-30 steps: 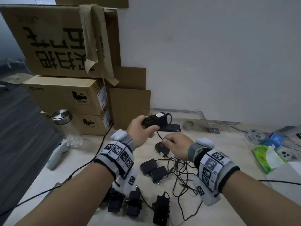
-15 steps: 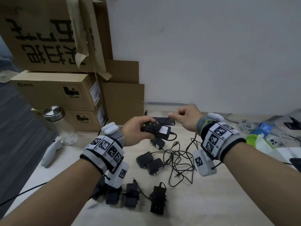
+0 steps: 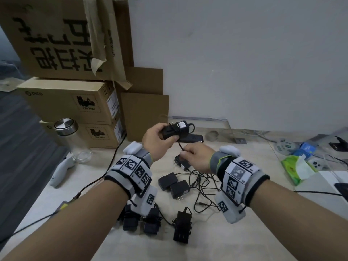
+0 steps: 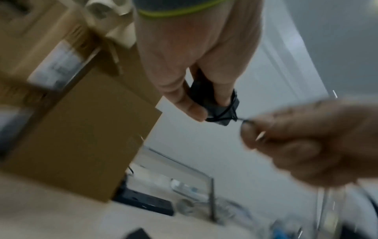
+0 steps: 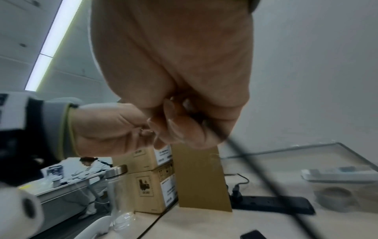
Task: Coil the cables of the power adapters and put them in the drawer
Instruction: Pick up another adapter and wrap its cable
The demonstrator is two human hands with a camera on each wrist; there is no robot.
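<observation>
My left hand [image 3: 160, 137] grips a black power adapter [image 3: 174, 129] above the table, with turns of its thin black cable wound round the body [image 4: 222, 111]. My right hand [image 3: 195, 156] is just below and to the right and pinches the loose cable [image 3: 180, 146] between thumb and fingers [image 4: 253, 127]. On the table lie several more black adapters: two side by side [image 3: 174, 185], one under my right hand [image 3: 181, 162], and coiled ones near my left wrist [image 3: 181, 226]. A tangle of loose cables [image 3: 204, 189] lies between my forearms. No drawer is in view.
Stacked cardboard boxes [image 3: 71, 98] stand at the back left. A glass jar with a metal lid [image 3: 72, 140] and a white controller [image 3: 61, 170] sit left. A black power strip [image 3: 194, 138] lies by the wall. Tissues [image 3: 297, 168] and small items crowd the right.
My right hand has come down from beside the adapter to below it, drawing the cable round. My left hand has raised the adapter and turned it.
</observation>
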